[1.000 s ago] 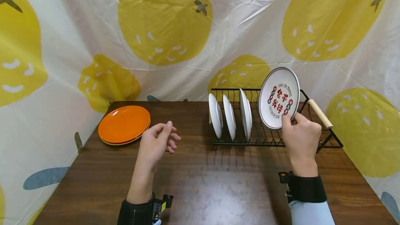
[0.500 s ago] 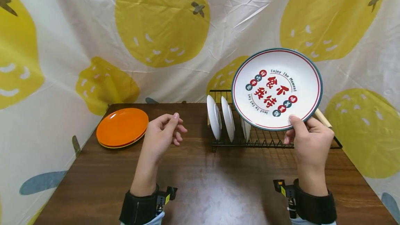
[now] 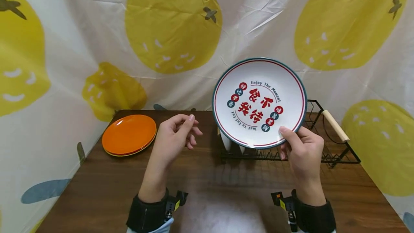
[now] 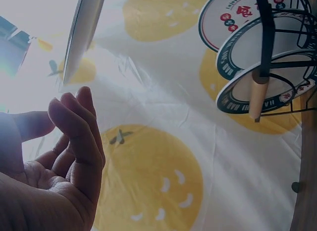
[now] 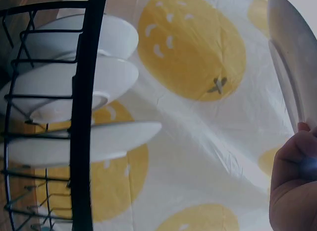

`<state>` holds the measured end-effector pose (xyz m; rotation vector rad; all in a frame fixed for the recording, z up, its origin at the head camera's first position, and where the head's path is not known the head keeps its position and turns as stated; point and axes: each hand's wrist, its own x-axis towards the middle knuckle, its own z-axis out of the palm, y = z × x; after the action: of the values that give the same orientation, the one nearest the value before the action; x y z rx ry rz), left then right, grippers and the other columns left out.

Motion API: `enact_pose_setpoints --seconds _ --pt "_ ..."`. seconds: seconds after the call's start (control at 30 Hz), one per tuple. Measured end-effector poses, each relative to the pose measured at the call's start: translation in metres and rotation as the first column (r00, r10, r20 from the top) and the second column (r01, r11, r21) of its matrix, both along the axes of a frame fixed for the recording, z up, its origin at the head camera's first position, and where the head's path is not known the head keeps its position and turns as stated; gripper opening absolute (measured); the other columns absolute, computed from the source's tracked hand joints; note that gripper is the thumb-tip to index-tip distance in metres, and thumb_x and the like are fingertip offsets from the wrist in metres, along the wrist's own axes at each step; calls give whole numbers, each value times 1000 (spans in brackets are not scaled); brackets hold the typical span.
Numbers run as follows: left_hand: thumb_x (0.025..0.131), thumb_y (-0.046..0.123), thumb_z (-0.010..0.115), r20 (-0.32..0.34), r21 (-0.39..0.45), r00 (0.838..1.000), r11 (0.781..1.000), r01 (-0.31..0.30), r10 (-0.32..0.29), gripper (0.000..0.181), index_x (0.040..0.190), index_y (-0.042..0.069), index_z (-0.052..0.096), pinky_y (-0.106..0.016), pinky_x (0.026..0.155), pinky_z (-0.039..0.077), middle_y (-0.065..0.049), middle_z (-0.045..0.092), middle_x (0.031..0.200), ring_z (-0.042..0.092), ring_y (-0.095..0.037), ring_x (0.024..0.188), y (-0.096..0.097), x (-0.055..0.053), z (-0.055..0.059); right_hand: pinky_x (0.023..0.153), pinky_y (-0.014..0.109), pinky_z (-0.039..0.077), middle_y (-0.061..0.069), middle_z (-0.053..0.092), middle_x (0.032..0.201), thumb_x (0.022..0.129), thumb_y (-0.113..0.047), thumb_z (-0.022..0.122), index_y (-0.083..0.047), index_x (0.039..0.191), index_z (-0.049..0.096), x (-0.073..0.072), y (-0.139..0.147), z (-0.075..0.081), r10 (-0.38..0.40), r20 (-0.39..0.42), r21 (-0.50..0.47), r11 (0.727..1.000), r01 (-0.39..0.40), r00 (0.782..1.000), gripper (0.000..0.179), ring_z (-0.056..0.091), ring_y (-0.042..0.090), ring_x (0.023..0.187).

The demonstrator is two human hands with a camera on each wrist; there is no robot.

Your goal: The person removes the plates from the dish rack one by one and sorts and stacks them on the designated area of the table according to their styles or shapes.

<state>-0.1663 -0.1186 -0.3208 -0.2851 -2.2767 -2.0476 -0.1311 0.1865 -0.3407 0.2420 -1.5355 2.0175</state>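
A white plate (image 3: 226, 100) with a green rim and red lettering is held up in front of the dish rack, its printed face toward the head camera. My right hand (image 3: 304, 150) pinches its lower right edge, thumb on the face and fingers behind. In the right wrist view the same plate (image 5: 297, 62) appears nearly edge-on. My left hand (image 3: 173, 139) hovers between the orange plates and the held plate, fingers loosely bent and touching nothing. The left wrist view has the left hand (image 4: 64, 151) just below the raised plate's edge (image 4: 84, 37), apart from it.
Behind the held plate stands a black wire dish rack (image 3: 336, 159) with a wooden handle (image 3: 335, 125). Several white plates (image 5: 74, 82) stand upright in it, mostly hidden from the head view. At the table's left lie stacked orange plates (image 3: 129, 135). A lemon-print cloth (image 3: 174, 21) hangs behind.
My right hand has lifted the plate out of the rack, turned its face toward the head camera and brought it leftward. My left hand has shifted slightly right and up.
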Motion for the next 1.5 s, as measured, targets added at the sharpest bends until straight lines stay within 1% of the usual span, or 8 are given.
enact_pose_setpoints --seconds 0.1,0.2,0.43,0.6,0.83,1.0,1.27,1.5 --pt "111 32 58 -4 8 1000 1000 2 -2 31 111 3 71 -29 61 63 -15 78 91 64 -18 59 2 3 4 32 23 38 4 67 59 99 7 64 6 93 76 -4 -4 4 28 -19 58 998 -26 999 13 47 11 36" --pt "111 31 58 -14 15 1000 1000 13 -13 31 113 3 71 -28 60 62 -16 77 91 64 -19 59 4 6 8 32 24 38 4 66 58 99 6 65 4 91 76 -5 -8 9 50 -5 95 994 -49 999 14 45 12 35" --pt "108 33 64 -56 -45 997 998 44 -46 30 122 7 70 -29 59 61 -5 71 74 64 -24 60 15 12 15 32 24 37 6 69 60 99 6 65 8 92 75 -2 -12 16 25 51 154 988 -32 998 12 43 13 33" --pt "105 28 70 -81 -71 996 997 40 -46 26 122 7 69 -31 61 63 -11 76 83 67 -30 63 21 10 16 32 23 38 6 70 61 99 6 65 8 93 76 -1 -8 20 14 61 171 985 -24 998 13 44 14 34" --pt "105 24 70 -55 -122 998 992 1 -7 23 121 7 70 -28 64 63 -16 79 92 69 -29 66 20 11 18 33 24 39 4 71 61 98 3 68 7 93 77 -1 -9 21 -20 105 226 974 -5 994 11 47 13 36" --pt "104 23 71 -50 -110 999 994 -3 -2 23 120 7 70 -29 65 64 -15 79 92 70 -36 70 15 13 18 34 24 40 4 69 59 98 4 68 10 92 76 -1 -12 23 9 94 240 970 -32 996 12 48 14 37" --pt "105 20 70 -99 -99 994 994 -48 38 20 117 5 70 -28 65 64 -16 78 91 69 -33 67 11 17 22 35 24 41 3 69 60 99 2 68 9 93 76 -1 -15 29 42 103 259 964 -68 994 12 49 13 39" --pt "105 19 69 -84 -88 995 995 -53 46 20 117 4 70 -28 65 64 -17 78 91 68 -28 65 10 18 20 35 25 42 4 68 59 98 3 69 10 92 75 4 -15 29 47 131 287 954 -83 990 11 51 14 40"
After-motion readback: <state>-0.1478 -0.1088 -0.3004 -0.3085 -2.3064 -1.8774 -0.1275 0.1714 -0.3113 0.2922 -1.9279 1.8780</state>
